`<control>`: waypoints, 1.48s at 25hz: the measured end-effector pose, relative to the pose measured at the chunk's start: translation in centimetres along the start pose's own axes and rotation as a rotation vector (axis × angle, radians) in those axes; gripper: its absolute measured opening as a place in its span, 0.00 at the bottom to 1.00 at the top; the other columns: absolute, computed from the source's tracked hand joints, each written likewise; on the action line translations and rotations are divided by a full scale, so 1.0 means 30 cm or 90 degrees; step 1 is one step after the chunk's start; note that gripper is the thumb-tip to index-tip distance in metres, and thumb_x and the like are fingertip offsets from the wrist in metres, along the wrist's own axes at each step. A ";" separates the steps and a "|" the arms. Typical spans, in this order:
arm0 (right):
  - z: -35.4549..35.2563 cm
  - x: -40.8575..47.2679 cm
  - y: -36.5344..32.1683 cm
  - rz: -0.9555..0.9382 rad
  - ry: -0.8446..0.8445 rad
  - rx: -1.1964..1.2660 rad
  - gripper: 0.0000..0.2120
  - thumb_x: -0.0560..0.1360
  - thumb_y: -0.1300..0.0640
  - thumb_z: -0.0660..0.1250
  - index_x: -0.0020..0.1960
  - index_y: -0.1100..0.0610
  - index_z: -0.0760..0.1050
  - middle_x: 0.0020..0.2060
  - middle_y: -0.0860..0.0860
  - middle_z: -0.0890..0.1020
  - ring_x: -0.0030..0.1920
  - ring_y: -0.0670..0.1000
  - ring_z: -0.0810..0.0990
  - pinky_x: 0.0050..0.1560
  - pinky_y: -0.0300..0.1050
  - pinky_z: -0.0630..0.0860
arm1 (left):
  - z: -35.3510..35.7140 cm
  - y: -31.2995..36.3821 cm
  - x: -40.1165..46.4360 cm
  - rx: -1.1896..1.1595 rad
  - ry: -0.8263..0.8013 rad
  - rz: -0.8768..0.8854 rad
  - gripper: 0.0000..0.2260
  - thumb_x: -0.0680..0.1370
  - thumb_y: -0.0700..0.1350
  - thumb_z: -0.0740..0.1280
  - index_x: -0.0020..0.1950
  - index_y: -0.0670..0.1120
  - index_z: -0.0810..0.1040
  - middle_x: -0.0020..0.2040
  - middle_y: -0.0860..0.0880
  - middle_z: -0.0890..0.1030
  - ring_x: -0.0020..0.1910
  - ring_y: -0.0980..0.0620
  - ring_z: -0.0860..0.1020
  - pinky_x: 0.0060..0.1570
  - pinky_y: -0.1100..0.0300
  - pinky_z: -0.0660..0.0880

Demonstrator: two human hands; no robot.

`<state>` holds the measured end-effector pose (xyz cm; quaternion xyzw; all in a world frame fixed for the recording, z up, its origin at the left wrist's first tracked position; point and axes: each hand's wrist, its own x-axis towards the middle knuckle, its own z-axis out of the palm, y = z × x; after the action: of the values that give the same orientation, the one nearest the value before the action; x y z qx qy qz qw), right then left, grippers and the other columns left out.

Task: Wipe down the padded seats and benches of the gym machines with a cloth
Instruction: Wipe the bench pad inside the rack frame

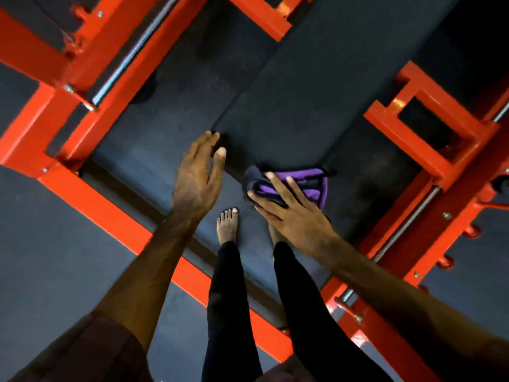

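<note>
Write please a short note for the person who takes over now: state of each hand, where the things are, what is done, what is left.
Right hand: fingers spread flat, pressing the folded purple cloth onto the near end of the black padded bench.
Left hand: open, at the bench's near left corner, holding nothing; contact cannot be told.
Bench stands inside the red machine frame.
Done: cannot tell how much is wiped; the pad shows no marks.
Left: wipe the bench's length beyond the cloth, then the other machines.
</note>
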<state>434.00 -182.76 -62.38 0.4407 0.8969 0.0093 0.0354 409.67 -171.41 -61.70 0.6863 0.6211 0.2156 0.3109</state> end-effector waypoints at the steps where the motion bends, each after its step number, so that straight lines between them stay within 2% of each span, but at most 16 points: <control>1: 0.007 -0.035 -0.007 0.036 -0.005 0.034 0.26 0.84 0.59 0.57 0.82 0.52 0.64 0.84 0.49 0.60 0.82 0.69 0.55 0.78 0.68 0.62 | -0.003 0.003 0.025 0.027 -0.021 0.023 0.22 0.88 0.55 0.58 0.77 0.44 0.74 0.78 0.44 0.73 0.77 0.46 0.70 0.78 0.47 0.65; 4: 0.047 -0.083 -0.080 0.209 0.005 0.176 0.37 0.77 0.66 0.64 0.84 0.49 0.60 0.85 0.50 0.56 0.82 0.69 0.53 0.74 0.69 0.68 | 0.000 0.012 0.126 0.057 -0.064 0.087 0.23 0.88 0.56 0.58 0.80 0.46 0.71 0.81 0.43 0.67 0.80 0.45 0.66 0.79 0.45 0.63; 6: 0.038 -0.058 -0.204 0.455 0.062 0.374 0.41 0.77 0.69 0.64 0.85 0.47 0.57 0.85 0.49 0.52 0.84 0.64 0.52 0.72 0.66 0.72 | 0.015 0.025 0.200 0.047 -0.104 0.112 0.24 0.88 0.55 0.58 0.81 0.45 0.68 0.82 0.42 0.64 0.82 0.46 0.63 0.81 0.48 0.60; 8: -0.009 0.074 -0.320 0.749 0.246 0.565 0.31 0.84 0.64 0.64 0.84 0.51 0.60 0.85 0.52 0.52 0.84 0.56 0.54 0.80 0.53 0.63 | 0.028 0.032 0.240 0.028 -0.133 0.099 0.27 0.88 0.56 0.58 0.83 0.44 0.63 0.83 0.42 0.61 0.83 0.47 0.59 0.82 0.54 0.56; 10: -0.049 0.256 -0.364 0.996 0.444 0.664 0.26 0.87 0.59 0.61 0.83 0.56 0.61 0.85 0.56 0.55 0.84 0.53 0.54 0.80 0.38 0.54 | 0.049 0.033 0.264 0.039 -0.179 0.083 0.31 0.87 0.58 0.58 0.86 0.44 0.57 0.84 0.43 0.58 0.84 0.49 0.56 0.82 0.59 0.53; 13: -0.043 0.375 -0.263 1.187 0.582 0.712 0.25 0.88 0.54 0.59 0.83 0.56 0.61 0.83 0.58 0.59 0.84 0.52 0.55 0.79 0.36 0.54 | 0.058 0.047 0.278 0.060 -0.254 0.062 0.35 0.87 0.61 0.57 0.87 0.47 0.48 0.86 0.45 0.53 0.85 0.50 0.53 0.83 0.52 0.53; 16: 0.052 0.299 -0.079 1.166 0.549 0.669 0.26 0.88 0.51 0.57 0.84 0.57 0.61 0.81 0.54 0.66 0.82 0.54 0.62 0.74 0.27 0.54 | 0.051 0.073 0.310 0.068 -0.272 0.067 0.35 0.87 0.62 0.57 0.87 0.47 0.47 0.86 0.46 0.51 0.85 0.49 0.52 0.83 0.49 0.53; 18: 0.062 0.267 0.003 1.139 0.528 0.701 0.26 0.88 0.51 0.57 0.84 0.56 0.59 0.82 0.51 0.65 0.82 0.53 0.62 0.75 0.31 0.57 | 0.066 0.092 0.341 0.067 -0.270 0.077 0.35 0.87 0.61 0.57 0.87 0.46 0.48 0.86 0.45 0.51 0.85 0.48 0.52 0.83 0.49 0.52; 21: 0.009 0.288 -0.076 1.135 0.535 0.742 0.28 0.88 0.49 0.56 0.85 0.55 0.57 0.83 0.49 0.62 0.83 0.50 0.58 0.78 0.32 0.55 | 0.079 0.131 0.379 0.077 -0.278 0.070 0.35 0.86 0.62 0.56 0.87 0.46 0.48 0.86 0.46 0.51 0.85 0.47 0.52 0.83 0.49 0.53; 23: -0.006 0.273 -0.169 1.131 0.496 0.775 0.29 0.87 0.46 0.57 0.85 0.53 0.56 0.83 0.48 0.62 0.83 0.49 0.59 0.81 0.42 0.58 | 0.075 0.150 0.392 0.073 -0.289 0.061 0.35 0.86 0.61 0.57 0.87 0.46 0.48 0.86 0.45 0.51 0.84 0.44 0.54 0.82 0.47 0.54; 25: 0.024 0.240 -0.097 1.117 0.492 0.826 0.30 0.86 0.42 0.57 0.85 0.52 0.58 0.81 0.48 0.66 0.82 0.48 0.62 0.81 0.52 0.62 | 0.076 0.162 0.407 0.078 -0.294 0.060 0.35 0.86 0.60 0.58 0.87 0.46 0.49 0.86 0.45 0.52 0.84 0.42 0.56 0.82 0.46 0.55; 27: 0.048 0.230 0.089 1.136 0.488 0.858 0.27 0.86 0.43 0.57 0.83 0.50 0.62 0.79 0.47 0.71 0.78 0.46 0.67 0.79 0.51 0.65 | 0.080 0.171 0.433 0.073 -0.298 0.052 0.35 0.86 0.60 0.58 0.87 0.45 0.50 0.85 0.45 0.53 0.83 0.42 0.56 0.82 0.47 0.55; 29: 0.066 0.231 0.221 1.138 0.525 0.870 0.24 0.87 0.45 0.58 0.82 0.48 0.65 0.75 0.46 0.74 0.74 0.43 0.71 0.76 0.46 0.67 | 0.097 0.176 0.455 0.063 -0.296 0.052 0.35 0.86 0.60 0.58 0.87 0.45 0.50 0.85 0.45 0.53 0.84 0.43 0.55 0.83 0.46 0.54; 31: 0.064 0.236 0.197 1.158 0.514 0.885 0.23 0.87 0.44 0.58 0.81 0.48 0.66 0.74 0.47 0.76 0.73 0.44 0.73 0.74 0.44 0.69 | 0.112 0.189 0.486 0.051 -0.294 0.044 0.34 0.87 0.59 0.58 0.87 0.44 0.50 0.85 0.44 0.54 0.84 0.45 0.55 0.83 0.45 0.54; 34: 0.046 0.222 0.078 1.159 0.496 0.939 0.21 0.87 0.46 0.58 0.78 0.52 0.71 0.70 0.50 0.80 0.72 0.49 0.76 0.72 0.47 0.72 | 0.140 0.220 0.543 0.026 -0.284 0.048 0.34 0.87 0.58 0.59 0.86 0.43 0.51 0.84 0.42 0.56 0.84 0.46 0.56 0.83 0.48 0.55; 37: 0.125 0.217 0.276 1.163 0.477 0.921 0.22 0.87 0.43 0.58 0.75 0.52 0.73 0.68 0.50 0.81 0.70 0.50 0.78 0.73 0.53 0.73 | 0.198 0.266 0.630 0.023 -0.258 0.071 0.32 0.87 0.54 0.60 0.86 0.40 0.54 0.83 0.40 0.60 0.83 0.46 0.58 0.83 0.50 0.55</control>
<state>436.83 -172.60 -66.08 0.7964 0.0112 -0.3434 -0.4976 422.01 -153.98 -62.09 0.7547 0.5104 0.0788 0.4048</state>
